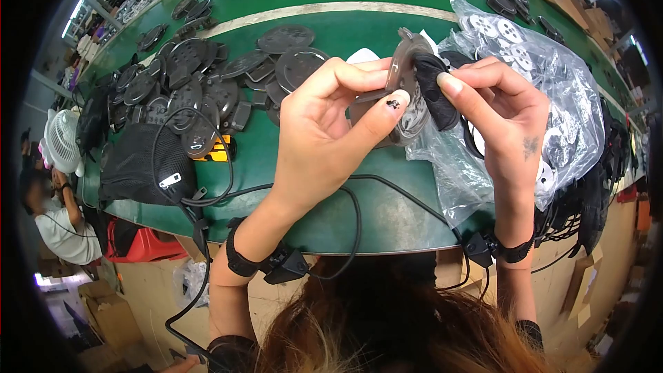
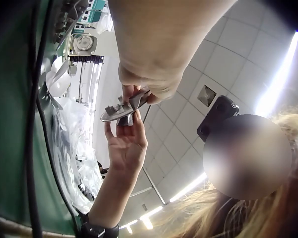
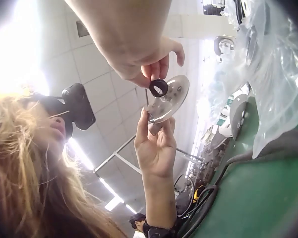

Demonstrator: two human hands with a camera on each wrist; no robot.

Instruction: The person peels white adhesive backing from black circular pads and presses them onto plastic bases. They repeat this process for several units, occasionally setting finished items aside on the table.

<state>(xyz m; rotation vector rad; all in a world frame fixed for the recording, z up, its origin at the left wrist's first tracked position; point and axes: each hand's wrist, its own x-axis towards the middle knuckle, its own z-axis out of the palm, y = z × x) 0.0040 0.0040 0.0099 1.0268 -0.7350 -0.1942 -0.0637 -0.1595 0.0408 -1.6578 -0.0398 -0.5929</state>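
My left hand (image 1: 321, 131) grips a translucent grey round plastic cover (image 1: 413, 123) by its edge, thumb on the near side. The cover stands tilted almost on edge above the table, with small raised parts on its back in the left wrist view. My right hand (image 1: 507, 110) pinches a black ring-shaped piece (image 1: 435, 93) between thumb and fingers. The ring is close against the cover's inner face and overlaps it in the right wrist view, where the disc (image 3: 175, 101) shows small marks across its face.
Many grey covers (image 1: 186, 62) lie heaped on the green table (image 1: 311, 214) at left. A clear plastic bag (image 1: 570, 97) with white discs lies at right. A black mesh pouch (image 1: 148, 166), a yellow-and-black object (image 1: 219, 150) and black cables (image 1: 359, 224) are near the front.
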